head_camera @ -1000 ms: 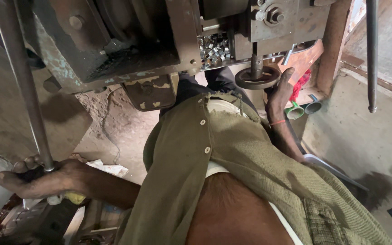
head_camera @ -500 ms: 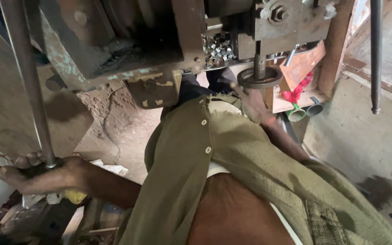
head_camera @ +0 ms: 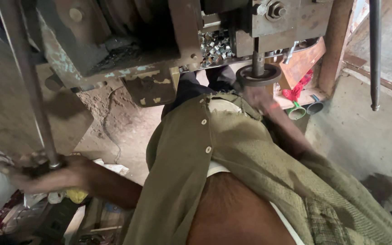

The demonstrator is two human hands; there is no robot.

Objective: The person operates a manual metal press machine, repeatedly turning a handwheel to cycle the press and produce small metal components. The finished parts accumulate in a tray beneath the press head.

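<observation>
Our left hand sits at eight o'clock in the view, fingers clenched around the lower end of a long steel lever rod that rises toward eleven o'clock. The hand is motion-blurred, but the wrap around the rod reads clearly.

Our right hand is at one o'clock, just under the round dark die ring on the press. It is blurred and partly hidden; we cannot tell whether its fingers are curled or loose, nor whether they touch the ring.

The ring sits around a vertical punch shaft coming down from the bolted press head.

At twelve o'clock, a heap of small shiny metal pieces lies in a recess of the machine. At two o'clock, red cloth and two short tube ends lie on a ledge. Our olive buttoned shirt fills the centre.
</observation>
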